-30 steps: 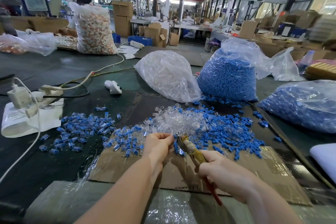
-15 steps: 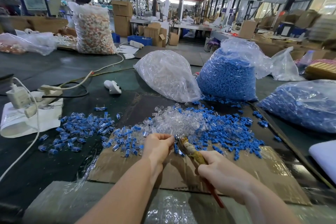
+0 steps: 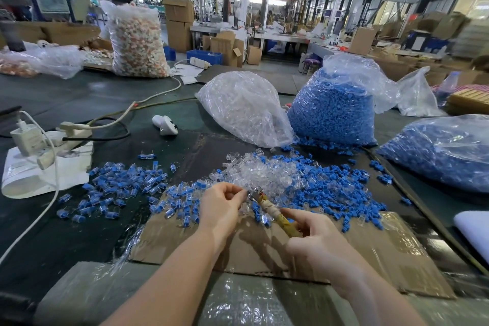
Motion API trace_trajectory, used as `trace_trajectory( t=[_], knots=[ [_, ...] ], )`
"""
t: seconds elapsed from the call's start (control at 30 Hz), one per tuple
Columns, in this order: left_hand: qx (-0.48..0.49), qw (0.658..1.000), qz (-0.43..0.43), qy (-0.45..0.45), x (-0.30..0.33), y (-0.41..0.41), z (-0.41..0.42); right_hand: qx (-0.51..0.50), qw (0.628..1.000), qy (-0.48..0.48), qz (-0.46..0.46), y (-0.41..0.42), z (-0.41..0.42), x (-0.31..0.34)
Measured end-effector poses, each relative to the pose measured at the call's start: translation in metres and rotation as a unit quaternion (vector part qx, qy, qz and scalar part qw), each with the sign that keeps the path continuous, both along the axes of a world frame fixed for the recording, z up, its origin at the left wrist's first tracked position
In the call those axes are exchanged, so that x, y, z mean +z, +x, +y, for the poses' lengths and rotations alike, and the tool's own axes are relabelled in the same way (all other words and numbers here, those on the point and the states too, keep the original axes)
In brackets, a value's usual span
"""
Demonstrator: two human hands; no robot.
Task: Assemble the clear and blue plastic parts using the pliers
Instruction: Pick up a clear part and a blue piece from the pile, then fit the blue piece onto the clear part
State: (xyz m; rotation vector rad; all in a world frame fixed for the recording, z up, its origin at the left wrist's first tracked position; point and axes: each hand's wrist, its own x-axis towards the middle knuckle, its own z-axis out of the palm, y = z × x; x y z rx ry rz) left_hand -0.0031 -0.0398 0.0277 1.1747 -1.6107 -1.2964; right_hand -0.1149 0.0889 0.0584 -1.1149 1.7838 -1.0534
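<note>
My right hand [image 3: 312, 239] grips the tape-wrapped handles of the pliers [image 3: 275, 213], whose metal jaws point up and left. My left hand [image 3: 221, 206] pinches a small part at the jaws; the part itself is too small to make out. Just beyond lies a heap of loose clear parts [image 3: 262, 173] with loose blue parts [image 3: 341, 188] to its right. Joined clear-and-blue pieces [image 3: 124, 182] are spread out to the left. All rest on a cardboard sheet [image 3: 383, 251] and the dark table.
A bag of clear parts [image 3: 243, 108] and two bags of blue parts [image 3: 333, 111] [image 3: 444, 151] stand behind and to the right. A power strip with plugs and cables [image 3: 39, 140] lies at left, a white controller [image 3: 165, 124] behind. Bubble wrap covers the near edge.
The pliers have tilted a little and my right hand's fingers have shifted on the handles. My left hand stays at the jaws.
</note>
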Motion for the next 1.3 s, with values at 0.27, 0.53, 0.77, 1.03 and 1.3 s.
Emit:
trace_trajectory(
  t=[0.27,0.53,0.77,1.03,1.3],
  knots=[
    [0.026,1.000,-0.015,0.001,-0.003,0.010,-0.010,-0.017,0.998,0.045,-0.040,-0.004,-0.001,-0.003],
    [0.165,0.932,-0.236,-0.219,-0.020,0.045,-0.044,-0.166,0.942,0.064,0.283,-0.043,-0.006,-0.022],
    [0.158,0.909,-0.299,-0.242,-0.030,0.056,-0.051,-0.217,0.868,0.190,0.403,-0.063,-0.003,-0.040],
    [0.027,0.936,-0.194,-0.293,-0.032,0.013,-0.013,-0.214,0.826,0.216,0.474,-0.070,-0.003,-0.052],
    [-0.094,0.944,-0.152,-0.277,-0.040,-0.022,0.023,-0.181,0.808,0.094,0.552,-0.056,-0.001,-0.044]
  ],
)
